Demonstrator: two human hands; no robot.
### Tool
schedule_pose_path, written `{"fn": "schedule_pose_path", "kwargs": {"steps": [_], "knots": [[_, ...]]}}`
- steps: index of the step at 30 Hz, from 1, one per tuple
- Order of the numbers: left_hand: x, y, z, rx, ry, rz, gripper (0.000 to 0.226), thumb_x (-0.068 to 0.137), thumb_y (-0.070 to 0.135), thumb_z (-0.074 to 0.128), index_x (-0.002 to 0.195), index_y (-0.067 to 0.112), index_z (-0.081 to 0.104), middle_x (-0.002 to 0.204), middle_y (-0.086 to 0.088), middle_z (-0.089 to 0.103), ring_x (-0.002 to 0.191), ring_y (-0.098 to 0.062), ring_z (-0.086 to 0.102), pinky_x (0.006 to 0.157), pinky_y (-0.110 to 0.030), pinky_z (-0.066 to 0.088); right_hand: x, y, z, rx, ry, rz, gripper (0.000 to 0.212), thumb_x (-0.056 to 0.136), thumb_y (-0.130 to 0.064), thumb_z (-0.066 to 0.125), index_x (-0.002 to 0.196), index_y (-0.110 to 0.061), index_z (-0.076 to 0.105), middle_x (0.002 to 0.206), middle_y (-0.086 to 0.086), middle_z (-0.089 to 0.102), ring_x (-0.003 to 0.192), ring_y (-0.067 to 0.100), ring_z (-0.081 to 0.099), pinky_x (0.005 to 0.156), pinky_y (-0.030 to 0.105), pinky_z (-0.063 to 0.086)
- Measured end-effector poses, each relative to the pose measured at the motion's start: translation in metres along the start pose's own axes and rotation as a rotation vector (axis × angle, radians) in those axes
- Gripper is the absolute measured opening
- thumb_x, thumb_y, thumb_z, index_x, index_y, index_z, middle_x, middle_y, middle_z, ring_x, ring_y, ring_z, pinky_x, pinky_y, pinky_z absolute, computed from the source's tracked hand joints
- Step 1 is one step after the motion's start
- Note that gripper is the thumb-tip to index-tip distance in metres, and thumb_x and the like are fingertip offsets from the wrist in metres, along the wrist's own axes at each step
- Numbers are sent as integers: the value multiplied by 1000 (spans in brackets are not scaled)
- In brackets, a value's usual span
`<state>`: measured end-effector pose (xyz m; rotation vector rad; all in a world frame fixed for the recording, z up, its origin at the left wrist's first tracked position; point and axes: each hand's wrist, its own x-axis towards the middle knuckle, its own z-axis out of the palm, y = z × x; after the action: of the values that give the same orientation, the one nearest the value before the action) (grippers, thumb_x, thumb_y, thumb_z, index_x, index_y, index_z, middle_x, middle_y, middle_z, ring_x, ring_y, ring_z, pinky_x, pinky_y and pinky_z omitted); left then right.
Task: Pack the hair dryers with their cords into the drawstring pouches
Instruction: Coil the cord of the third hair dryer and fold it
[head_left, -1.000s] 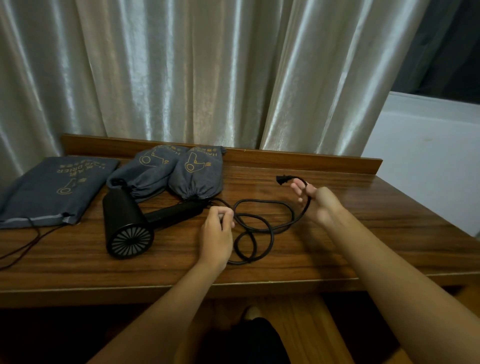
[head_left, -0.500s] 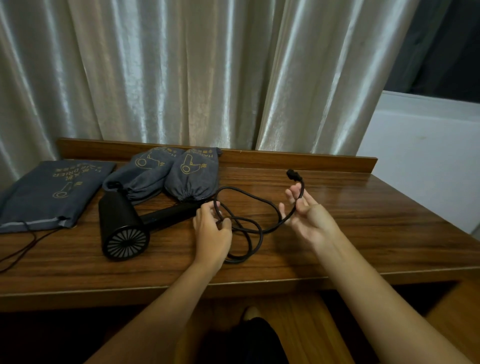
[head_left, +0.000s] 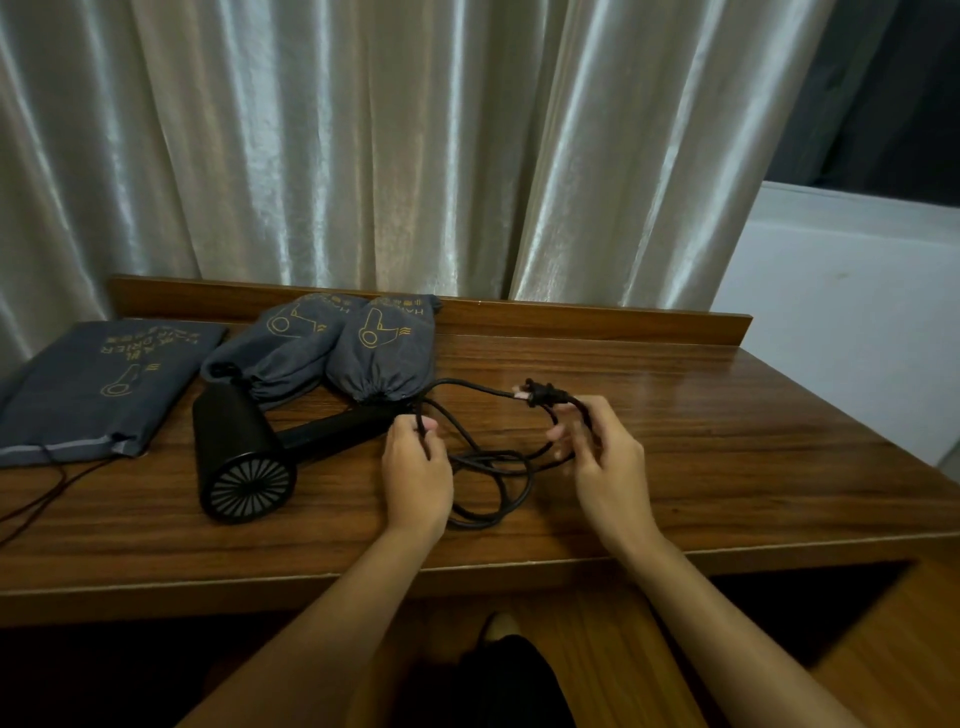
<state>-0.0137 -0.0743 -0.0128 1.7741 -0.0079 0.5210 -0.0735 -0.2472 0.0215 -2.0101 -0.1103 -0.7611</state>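
A black hair dryer (head_left: 244, 457) lies on the wooden table (head_left: 727, 447), its round grille facing me and its handle pointing right. Its black cord (head_left: 488, 462) loops on the table between my hands. My left hand (head_left: 415, 473) pinches the cord close to the end of the handle. My right hand (head_left: 602, 457) holds the cord just behind the plug (head_left: 543, 393), lifted a little off the table. A flat, empty grey drawstring pouch (head_left: 98, 384) lies at the far left. Two filled grey pouches (head_left: 332, 348) sit side by side behind the dryer.
A low wooden ledge (head_left: 597, 319) runs along the back of the table, with pale curtains (head_left: 415, 145) hanging behind it. The empty pouch's drawstring (head_left: 36, 493) trails toward the front left edge. A white sill (head_left: 852, 291) stands at the right.
My right hand has carried the plug end down and leftward, closer to my left hand, making the cord loops smaller. My left hand stays by the handle. The dryer has not moved.
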Motion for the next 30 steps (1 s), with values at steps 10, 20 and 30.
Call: {"fn": "schedule_pose_path", "kwargs": {"steps": [10,20,30], "knots": [[1,-2,5,-180,-45,-89,13,104,9,32,105,15,43,77,-2,63,47,-1,56,48,-12,43,4,9,2,-478,-201,188,73,89,7,51,150,-30,35,81,-3,70,69,8,66,65,16,54],[0,-3,5,-171,-64,-60,16,103,8,33,102,19,45,74,-3,62,52,-5,56,49,-13,45,5,10,1,-683,-9,136,20,100,-36,52,109,-21,62,79,-5,62,66,10,56,52,22,36],[1,-3,5,-176,-72,-81,16,103,8,33,103,20,44,76,-2,64,48,1,55,47,-12,44,20,13,-27,-667,-461,180,15,100,-24,54,111,-26,63,87,-7,64,71,6,58,54,19,42]]}}
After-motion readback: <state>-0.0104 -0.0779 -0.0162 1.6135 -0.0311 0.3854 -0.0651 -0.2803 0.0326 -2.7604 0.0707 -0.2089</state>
